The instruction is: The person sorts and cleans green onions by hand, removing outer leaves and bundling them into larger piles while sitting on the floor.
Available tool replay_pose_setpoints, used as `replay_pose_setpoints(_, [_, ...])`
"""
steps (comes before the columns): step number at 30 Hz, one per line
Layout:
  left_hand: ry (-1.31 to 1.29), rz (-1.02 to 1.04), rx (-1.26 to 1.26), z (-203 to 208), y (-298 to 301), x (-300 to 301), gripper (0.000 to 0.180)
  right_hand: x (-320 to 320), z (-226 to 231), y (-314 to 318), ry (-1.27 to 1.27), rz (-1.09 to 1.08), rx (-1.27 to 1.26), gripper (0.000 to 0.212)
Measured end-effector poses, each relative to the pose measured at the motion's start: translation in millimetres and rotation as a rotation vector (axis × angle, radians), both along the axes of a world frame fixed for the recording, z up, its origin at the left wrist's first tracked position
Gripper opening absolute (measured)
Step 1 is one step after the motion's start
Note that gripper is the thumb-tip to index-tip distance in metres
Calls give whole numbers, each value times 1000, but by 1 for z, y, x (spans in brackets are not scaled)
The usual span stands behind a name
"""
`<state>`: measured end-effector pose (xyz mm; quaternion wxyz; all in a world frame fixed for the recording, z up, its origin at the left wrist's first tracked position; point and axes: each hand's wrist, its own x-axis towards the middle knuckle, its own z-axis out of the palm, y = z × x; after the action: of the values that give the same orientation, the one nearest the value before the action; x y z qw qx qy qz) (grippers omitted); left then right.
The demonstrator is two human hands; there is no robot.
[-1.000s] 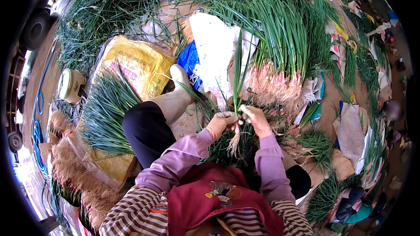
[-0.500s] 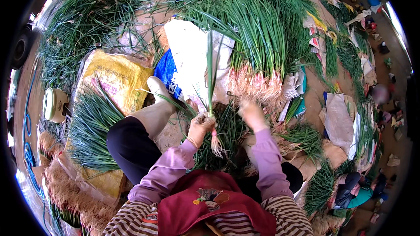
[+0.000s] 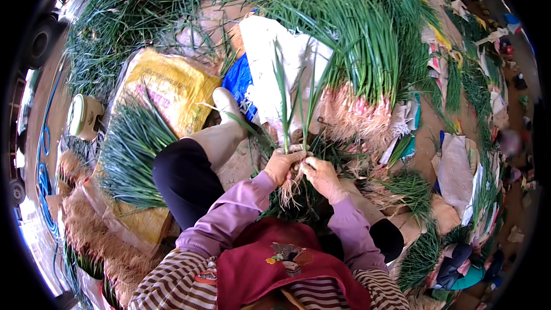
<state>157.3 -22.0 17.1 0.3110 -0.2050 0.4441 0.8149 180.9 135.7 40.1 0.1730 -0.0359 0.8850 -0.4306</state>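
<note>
My left hand (image 3: 280, 165) is closed around a thin spring onion (image 3: 283, 116), its green leaves pointing away from me and its pale stringy roots hanging toward my lap. Right beside it, my right hand (image 3: 322, 178) pinches the lower end of a second green stalk (image 3: 307, 117). Both hands meet near the root ends, so which fingers grip which stem is partly hidden. Just beyond them lies a thick bundle of spring onions (image 3: 367, 63), pinkish bulbs and tan roots facing me. Loose green leaves lie under my hands, between my legs.
A white sack (image 3: 261, 51) and a yellow sack (image 3: 172, 83) lie ahead. Left of my knee rests another spring onion bunch (image 3: 135, 155), with a pale green container (image 3: 85, 116) beyond it. A blue hose (image 3: 43, 189) runs along the far left. Another person (image 3: 456, 267) sits at lower right.
My right hand has moved from near the bundle's roots to beside my left hand. A second stalk now stands next to the first. The whole view has shifted slightly.
</note>
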Motion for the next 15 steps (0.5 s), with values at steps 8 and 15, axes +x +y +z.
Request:
replay_pose_setpoints(8, [64, -9, -135, 6, 7, 13, 8, -26, -3, -7, -90, -262, -270, 23])
replay_pose_setpoints(15, [33, 167, 8, -4, 13, 18, 11, -15, -26, -25, 291, -459, -27, 23])
